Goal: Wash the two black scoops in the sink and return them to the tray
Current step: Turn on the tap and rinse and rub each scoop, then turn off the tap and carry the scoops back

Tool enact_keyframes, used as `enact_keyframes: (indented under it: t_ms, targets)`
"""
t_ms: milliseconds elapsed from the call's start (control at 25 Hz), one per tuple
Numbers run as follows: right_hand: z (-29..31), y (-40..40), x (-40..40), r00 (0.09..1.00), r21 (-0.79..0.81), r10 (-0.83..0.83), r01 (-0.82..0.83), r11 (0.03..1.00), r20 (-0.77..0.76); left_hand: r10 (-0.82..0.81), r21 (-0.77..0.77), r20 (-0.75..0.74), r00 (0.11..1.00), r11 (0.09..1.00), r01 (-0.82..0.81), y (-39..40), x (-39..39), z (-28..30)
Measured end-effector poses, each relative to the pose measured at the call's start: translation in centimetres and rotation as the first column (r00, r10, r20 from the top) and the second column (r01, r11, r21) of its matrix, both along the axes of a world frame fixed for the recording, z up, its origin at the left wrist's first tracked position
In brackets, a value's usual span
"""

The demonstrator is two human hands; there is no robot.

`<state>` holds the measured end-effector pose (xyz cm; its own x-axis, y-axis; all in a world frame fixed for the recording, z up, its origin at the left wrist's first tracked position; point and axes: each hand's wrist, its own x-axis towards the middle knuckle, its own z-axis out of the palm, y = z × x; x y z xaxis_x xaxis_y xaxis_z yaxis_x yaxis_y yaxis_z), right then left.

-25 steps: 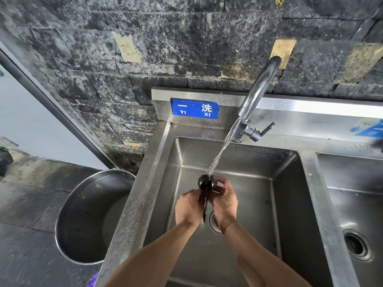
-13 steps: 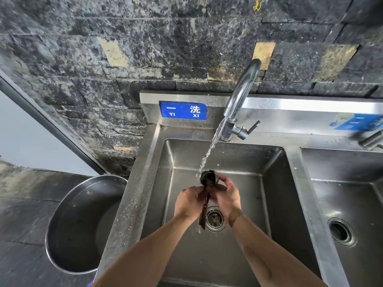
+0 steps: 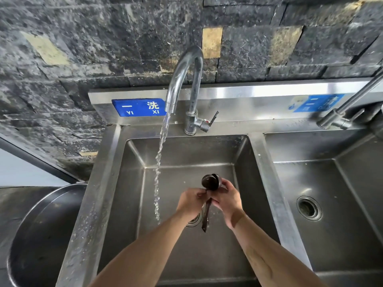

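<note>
Over the left steel sink basin (image 3: 242,154) both hands hold a black scoop (image 3: 211,181) upright, bowl up, its handle hanging down past the palms. My left hand (image 3: 189,203) pinches the neck of the handle. My right hand (image 3: 227,198) cups the bowl from the right. Whether one scoop or two stacked scoops are held I cannot tell. The water stream (image 3: 158,177) from the faucet (image 3: 186,79) falls to the left of the scoop, not on it. No tray is in view.
A second basin (image 3: 342,204) with its drain lies to the right, with another faucet (image 3: 344,112) above it. A large steel pot (image 3: 41,235) stands on the floor at the left. The dark stone wall rises behind the sink.
The scoop and both hands have moved right, out from under the running water. The camera view has shifted so the sink sits further left in frame.
</note>
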<state>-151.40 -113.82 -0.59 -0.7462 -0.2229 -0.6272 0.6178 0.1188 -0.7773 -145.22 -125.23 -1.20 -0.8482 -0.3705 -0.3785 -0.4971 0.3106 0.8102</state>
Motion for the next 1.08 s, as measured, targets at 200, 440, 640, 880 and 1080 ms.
enact_keyframes:
  t_ms: [200, 440, 640, 880, 1080]
  targets:
    - [-2.1, 2.9, -2.1, 0.999, 0.139, 0.022, -0.015, 0.990, -0.049, -0.085, -0.037, 0.145, 0.986, 0.995, 0.091, 1.1, -2.6, -1.8]
    - [-2.7, 5.0, -5.9, 0.987, 0.219, 0.063, -0.030, 0.975, -0.145, 0.221, -0.373, -0.144, 0.965, 0.891, -0.259, -0.9, -11.6, 1.0]
    - [-1.9, 5.6, -8.8, 0.976, 0.201, 0.100, -0.060, 0.978, -0.192, 0.131, -0.538, -0.322, 0.938, 0.790, -0.295, -2.8, -18.9, 4.7]
    - [-0.4, 5.8, -11.2, 0.973, 0.124, 0.116, -0.092, 0.988, -0.199, 0.143, -0.597, -0.204, 0.969, 0.766, -0.238, -3.4, -21.8, 5.7]
    - [0.3, 5.8, -12.2, 0.972, 0.119, 0.112, -0.089, 0.989, -0.206, 0.134, -0.663, -0.158, 0.978, 0.720, -0.206, -3.6, -22.3, 5.8]
